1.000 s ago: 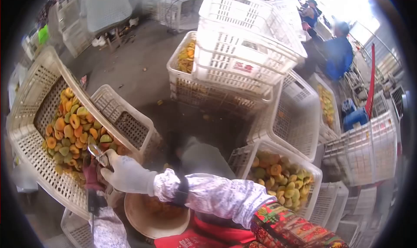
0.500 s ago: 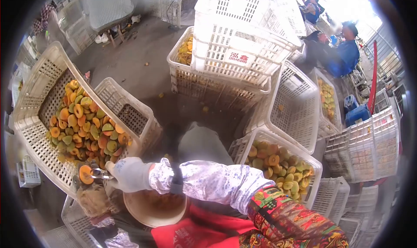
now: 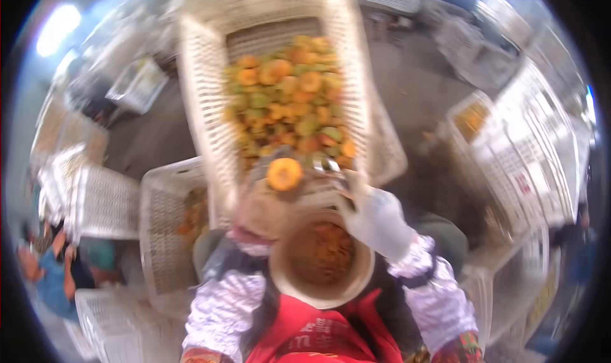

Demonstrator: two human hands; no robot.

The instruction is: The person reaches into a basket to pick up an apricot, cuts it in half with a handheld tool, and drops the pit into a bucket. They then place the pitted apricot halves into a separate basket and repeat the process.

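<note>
Your left hand point(image 3: 259, 211) pinches 1 orange fruit half point(image 3: 284, 174), cut face showing; your right fingers close round a metal tool point(image 3: 326, 164), blurred. From the half: fruit-filled crate point(image 3: 202, 96) at 12 o'clock, bucket point(image 3: 363, 280) at 5 o'clock.

Bright glare upper left, motion blur throughout, edges bowed and darkly vignetted.

Fruit half point(image 3: 284, 174): bright orange, cut face to the camera, dark spot mid-face; held in left hand point(image 3: 259, 211). Tool point(image 3: 327, 165): shiny metal, blurred, in right hand point(image 3: 380, 222), its end near the fruit half. Crate point(image 3: 205, 96): off-white, slotted walls; orange and green fruit point(image 3: 289, 99) heaped inside. Bucket point(image 3: 363, 275): round, pale, upright, orange-brown bits point(image 3: 324, 251) inside.
</note>
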